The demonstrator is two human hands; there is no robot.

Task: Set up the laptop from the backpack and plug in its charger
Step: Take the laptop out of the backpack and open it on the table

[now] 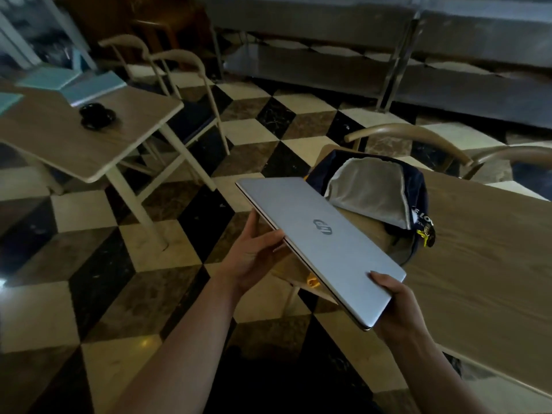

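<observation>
Checkered floor tiles (167,258) in black, cream and brown marble are seen across the dim room, with long steel counters (328,64) set along the far wall. At the right, a pale wood-grain worktop (484,252) is occupied by a dark navy backpack (418,186), which is laid on its side with its top flap thrown open so that the grey lining (367,186) is exposed; a yellow tag (425,234) is seen hanging at its near right edge. A closed silver laptop with a round logo on its lid (316,243) is held in the air just near and left of the backpack, partly over the worktop's left edge and partly over the floor, tilted with its far left corner raised. Its left long edge is supported from below by the left hand (254,258), whose grip is closed on it, with the thumb lying along the edge and the fingers hidden beneath. Its near right corner is gripped by the right hand (394,306), thumb laid on the lid and fingers curled underneath. At the far left, a second wooden worktop on white legs (89,144) carries a black cup on a black saucer (97,115) and light blue booklets (89,85). Curved-back wooden chairs (179,73) are placed beside both worktops.
</observation>
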